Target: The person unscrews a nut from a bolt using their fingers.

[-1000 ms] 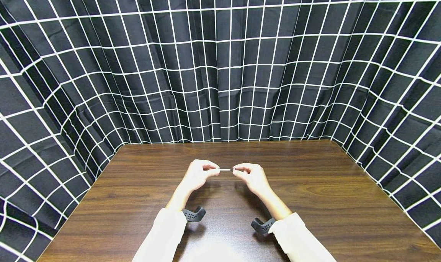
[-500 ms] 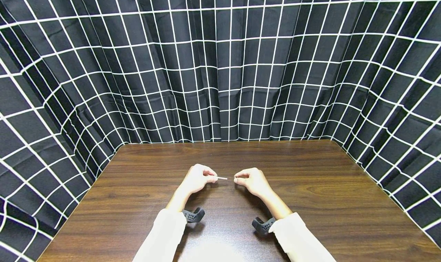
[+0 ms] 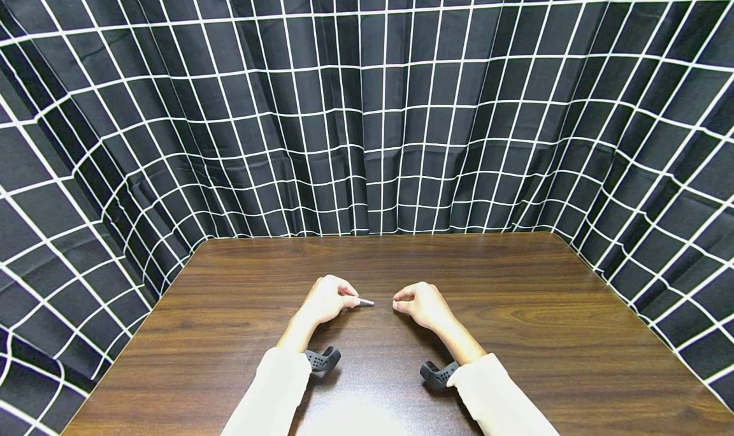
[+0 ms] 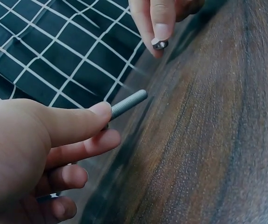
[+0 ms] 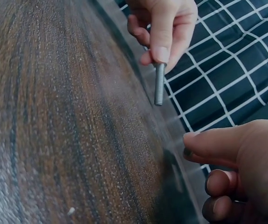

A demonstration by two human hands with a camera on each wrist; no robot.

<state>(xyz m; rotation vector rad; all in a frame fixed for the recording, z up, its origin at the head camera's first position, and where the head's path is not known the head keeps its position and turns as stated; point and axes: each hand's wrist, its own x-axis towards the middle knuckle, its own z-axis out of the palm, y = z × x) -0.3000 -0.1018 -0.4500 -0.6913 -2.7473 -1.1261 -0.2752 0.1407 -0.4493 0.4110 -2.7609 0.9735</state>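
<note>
A threaded metal bolt (image 3: 366, 303) is pinched between the thumb and fingers of my left hand (image 3: 325, 299). Its bare threaded end (image 4: 130, 103) points towards the right hand, while the other end is hidden in the grip. Across a small gap, my right hand (image 3: 425, 305) pinches a small shiny metal nut (image 4: 160, 44) at its fingertips. From the right wrist view only a dark edge of the nut (image 5: 187, 152) shows past the thumb. Bolt and nut are apart, both held just above the table.
The wood-grain table (image 3: 367, 257) lies under both hands, with a bright reflection near its front. A black curtain with white grid lines (image 3: 367, 136) surrounds its back and sides. Dark grey wrist mounts (image 3: 323, 358) sit at both white sleeves.
Both hands have come lower and nearer the body, and the gap between them has widened slightly. The bolt, level before, now tilts with its free end a little towards me.
</note>
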